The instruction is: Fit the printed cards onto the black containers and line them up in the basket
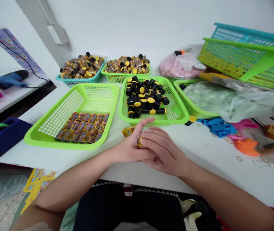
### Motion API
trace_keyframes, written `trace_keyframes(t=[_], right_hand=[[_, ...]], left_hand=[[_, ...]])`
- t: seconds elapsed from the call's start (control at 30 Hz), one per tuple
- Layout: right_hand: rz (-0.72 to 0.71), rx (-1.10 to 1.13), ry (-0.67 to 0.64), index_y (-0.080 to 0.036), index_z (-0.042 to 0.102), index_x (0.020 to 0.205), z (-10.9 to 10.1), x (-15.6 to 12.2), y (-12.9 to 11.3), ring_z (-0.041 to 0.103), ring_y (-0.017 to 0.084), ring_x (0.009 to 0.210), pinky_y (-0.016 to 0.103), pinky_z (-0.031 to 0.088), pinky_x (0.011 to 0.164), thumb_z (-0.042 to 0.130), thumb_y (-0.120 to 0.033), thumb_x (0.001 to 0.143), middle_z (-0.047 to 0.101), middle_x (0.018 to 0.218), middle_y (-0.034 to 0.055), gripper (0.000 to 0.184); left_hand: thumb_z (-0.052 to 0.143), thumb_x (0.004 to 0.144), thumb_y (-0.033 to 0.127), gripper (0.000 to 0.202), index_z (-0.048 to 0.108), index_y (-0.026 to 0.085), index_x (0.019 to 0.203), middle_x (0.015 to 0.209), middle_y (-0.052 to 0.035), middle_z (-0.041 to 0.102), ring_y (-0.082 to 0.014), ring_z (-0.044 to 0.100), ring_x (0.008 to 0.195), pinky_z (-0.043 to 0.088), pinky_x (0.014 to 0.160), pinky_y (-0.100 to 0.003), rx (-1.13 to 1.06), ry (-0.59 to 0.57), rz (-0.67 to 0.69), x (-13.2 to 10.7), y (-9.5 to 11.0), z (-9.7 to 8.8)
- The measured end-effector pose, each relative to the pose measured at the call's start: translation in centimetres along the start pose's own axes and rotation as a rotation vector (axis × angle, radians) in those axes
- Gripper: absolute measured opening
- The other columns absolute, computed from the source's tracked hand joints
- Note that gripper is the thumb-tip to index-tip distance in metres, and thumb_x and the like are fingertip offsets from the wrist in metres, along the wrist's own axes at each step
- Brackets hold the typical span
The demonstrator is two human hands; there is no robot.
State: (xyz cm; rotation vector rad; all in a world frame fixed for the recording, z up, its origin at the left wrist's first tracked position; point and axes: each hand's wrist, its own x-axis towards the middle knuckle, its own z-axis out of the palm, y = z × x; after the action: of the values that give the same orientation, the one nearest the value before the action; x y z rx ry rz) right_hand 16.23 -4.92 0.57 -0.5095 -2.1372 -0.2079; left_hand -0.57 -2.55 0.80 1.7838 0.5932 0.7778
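Over the front of the white table, my left hand [128,148] is closed around a small yellow-capped canister [141,143], which shows only as a sliver between the fingers. My right hand [164,149] curls over the same canister from the right, its fingertips pressed against it. Just behind my left hand lies a yellow printed label piece [128,131], partly covered by the hand. A green basket [184,119] beyond my hands holds many loose black canisters [149,93] with yellow caps. To the left, another green basket [37,143] holds rows of wrapped canisters [86,126].
Two heaped baskets [124,78] of labelled canisters stand at the back. Stacked baskets [233,59], plastic bags [214,96] and blue scraps [220,126] crowd the right. A tape dispenser [7,134] and a heat gun [12,78] are at the left.
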Motion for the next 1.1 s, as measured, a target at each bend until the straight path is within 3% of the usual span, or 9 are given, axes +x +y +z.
trace_keyframes(t=[0.1, 0.17, 0.23, 0.43, 0.63, 0.83, 0.9, 1.0, 1.1], right_hand=[[0.060, -0.137, -0.024, -0.017, 0.049, 0.139, 0.4, -0.3, -0.1, 0.060, 0.028, 0.115, 0.057, 0.046, 0.108, 0.058, -0.021, 0.093, 0.065, 0.114, 0.0137, 0.047], [0.089, -0.190, -0.039, -0.019, 0.050, 0.139, 0.7, -0.4, -0.1, 0.059, 0.028, 0.116, 0.057, 0.045, 0.110, 0.058, -0.015, 0.091, 0.064, 0.115, 0.0132, 0.048], [0.076, -0.180, -0.051, -0.019, 0.049, 0.138, 0.9, -0.4, -0.1, 0.059, 0.027, 0.118, 0.055, 0.046, 0.110, 0.058, -0.016, 0.091, 0.064, 0.116, 0.0128, 0.048], [0.022, -0.033, 0.041, -0.019, 0.049, 0.136, 1.0, -0.2, 0.1, 0.061, 0.026, 0.117, 0.054, 0.050, 0.107, 0.063, -0.023, 0.090, 0.068, 0.118, 0.0119, 0.048], [-0.007, -0.166, 0.053, -0.021, 0.058, 0.126, 0.5, -0.3, 0.7, 0.063, 0.025, 0.110, 0.052, 0.048, 0.108, 0.069, -0.024, 0.087, 0.070, 0.107, 0.0082, 0.041], [-0.053, -0.021, 0.081, -0.018, 0.057, 0.126, 0.4, 0.0, -0.3, 0.067, 0.026, 0.105, 0.051, 0.050, 0.104, 0.064, -0.024, 0.091, 0.071, 0.100, 0.0089, 0.037], [-0.038, 0.027, 0.122, -0.021, 0.055, 0.129, 0.4, 0.2, -0.6, 0.067, 0.025, 0.106, 0.050, 0.051, 0.103, 0.066, -0.026, 0.089, 0.070, 0.100, 0.0073, 0.042], [0.062, 0.058, 0.150, -0.026, 0.056, 0.128, -0.3, 1.3, 0.9, 0.067, 0.024, 0.107, 0.045, 0.055, 0.097, 0.073, -0.034, 0.084, 0.068, 0.108, 0.0074, 0.049], [0.362, -0.052, -0.100, -0.024, 0.066, 0.109, -1.5, 3.1, 5.8, 0.068, 0.023, 0.099, 0.039, 0.056, 0.088, 0.062, -0.038, 0.092, 0.071, 0.103, 0.0081, 0.022]], left_hand=[[0.064, 0.077, 0.013, 0.091, 0.009, 0.028, 0.148, 0.078, 0.0057, 0.060, -0.0129, 0.062, 0.063, 0.053, 0.057, -0.025, -0.138, 0.078, -0.020, 0.1, -0.1, 0.6], [0.063, 0.075, 0.011, 0.093, 0.007, 0.026, 0.148, 0.081, 0.0034, 0.062, -0.0157, 0.065, 0.072, 0.056, 0.066, -0.030, -0.064, 0.246, 0.020, 0.2, -0.3, 0.9], [0.061, 0.076, 0.014, 0.093, 0.003, 0.025, 0.148, 0.079, 0.0035, 0.062, -0.0162, 0.063, 0.071, 0.055, 0.066, -0.031, -0.050, 0.284, 0.052, 0.3, -0.3, 1.0], [0.061, 0.075, 0.018, 0.098, -0.002, 0.024, 0.149, 0.057, 0.0152, 0.038, -0.0059, 0.037, 0.041, 0.033, 0.042, -0.018, -0.254, 0.031, 0.053, 0.3, 0.5, -0.2], [0.068, 0.073, 0.018, 0.098, 0.003, 0.027, 0.146, 0.077, 0.0049, 0.056, -0.0091, 0.052, 0.054, 0.042, 0.049, -0.022, -0.193, 0.109, 0.043, 0.5, 0.8, -0.6], [0.066, 0.086, 0.033, 0.086, 0.004, 0.029, 0.146, 0.075, 0.0067, 0.057, -0.0103, 0.059, 0.055, 0.047, 0.052, -0.022, -0.231, -0.258, 0.094, -0.2, 1.5, -1.7], [0.067, 0.088, 0.033, 0.072, 0.017, 0.028, 0.139, 0.093, -0.0011, 0.063, -0.0131, 0.066, 0.074, 0.053, 0.064, -0.025, -0.042, -0.165, 0.118, -0.9, 2.9, -2.0], [0.069, 0.087, 0.031, 0.042, 0.041, 0.025, 0.117, 0.106, -0.0043, 0.059, -0.0136, 0.065, 0.087, 0.054, 0.074, -0.026, 0.266, 0.186, 0.061, -2.5, 5.3, -3.0], [0.071, 0.083, 0.040, 0.035, 0.051, 0.022, 0.105, 0.091, -0.0012, 0.063, -0.0138, 0.066, 0.075, 0.053, 0.067, -0.026, 0.360, 0.339, -0.116, -3.4, 7.0, -6.2]])
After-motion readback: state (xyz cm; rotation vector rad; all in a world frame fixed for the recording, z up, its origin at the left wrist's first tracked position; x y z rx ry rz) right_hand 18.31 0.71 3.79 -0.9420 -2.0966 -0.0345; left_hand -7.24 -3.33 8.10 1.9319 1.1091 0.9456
